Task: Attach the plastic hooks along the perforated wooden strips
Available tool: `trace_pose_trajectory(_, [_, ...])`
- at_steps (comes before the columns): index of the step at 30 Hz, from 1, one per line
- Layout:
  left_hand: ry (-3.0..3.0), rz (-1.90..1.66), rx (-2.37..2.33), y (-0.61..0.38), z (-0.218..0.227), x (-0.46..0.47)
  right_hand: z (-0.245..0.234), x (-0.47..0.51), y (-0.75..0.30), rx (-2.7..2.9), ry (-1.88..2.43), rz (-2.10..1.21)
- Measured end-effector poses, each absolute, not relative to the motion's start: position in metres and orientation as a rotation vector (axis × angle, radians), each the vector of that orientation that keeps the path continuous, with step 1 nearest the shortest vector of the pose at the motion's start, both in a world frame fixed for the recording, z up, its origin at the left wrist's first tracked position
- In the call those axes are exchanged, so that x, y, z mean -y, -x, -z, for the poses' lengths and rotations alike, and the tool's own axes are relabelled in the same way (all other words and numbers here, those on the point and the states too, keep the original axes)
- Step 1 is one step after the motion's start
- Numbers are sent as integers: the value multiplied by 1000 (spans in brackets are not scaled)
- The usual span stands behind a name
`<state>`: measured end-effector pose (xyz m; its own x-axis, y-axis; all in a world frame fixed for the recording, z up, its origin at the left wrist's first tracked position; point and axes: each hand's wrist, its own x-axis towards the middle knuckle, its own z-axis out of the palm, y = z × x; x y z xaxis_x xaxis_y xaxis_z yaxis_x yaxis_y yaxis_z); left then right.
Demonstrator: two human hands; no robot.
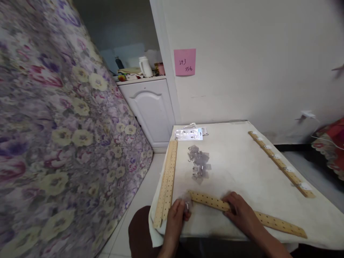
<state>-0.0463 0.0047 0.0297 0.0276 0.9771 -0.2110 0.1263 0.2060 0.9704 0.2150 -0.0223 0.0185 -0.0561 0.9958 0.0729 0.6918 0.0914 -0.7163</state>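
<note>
A long perforated wooden strip [271,220] lies across the near edge of the white table [242,168]. My right hand [239,211] rests on it with fingers curled over the wood near its left part. At the strip's left end my left hand [177,211] is closed in a pinch on a small clear plastic piece [186,202]. A heap of small clear plastic hooks [199,165] lies just beyond, in the table's middle left.
Two more perforated strips [168,179] lie side by side along the left table edge. Another strip with white round pieces [279,163] runs along the right. A blister pack [188,134] sits at the back. A flowered mattress [59,136] leans at left; a white cabinet [150,107] stands behind.
</note>
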Motion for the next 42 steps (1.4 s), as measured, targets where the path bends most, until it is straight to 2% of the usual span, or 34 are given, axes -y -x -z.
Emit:
trace_pose_trajectory(4, [-1216, -848, -1298, 39, -35, -5, -33, 12, -208, 1703, 1601, -789])
trace_pose_trajectory(8, [-1237, -773, -1232, 27, -35, -5, -46, -9, -182, 1640, 1447, -1076])
trace_pose_trajectory(11, [-1261, -750, -1213, 22, -34, -5, -44, -25, -162, 1613, 1324, -1254])
trace_pose_trajectory(17, [-1300, -759, -1251, 24, -31, -8, -30, -49, -147, 1581, 1169, -1406])
trace_pose_trajectory(27, [-1577, -1112, -1610, 36, -28, -5, -4, -77, -139, 1501, 1260, -1262])
trace_pose_trajectory(42, [-1643, -1090, -1642, 27, -16, -11, -1, -77, -128, 1619, 1454, -1052])
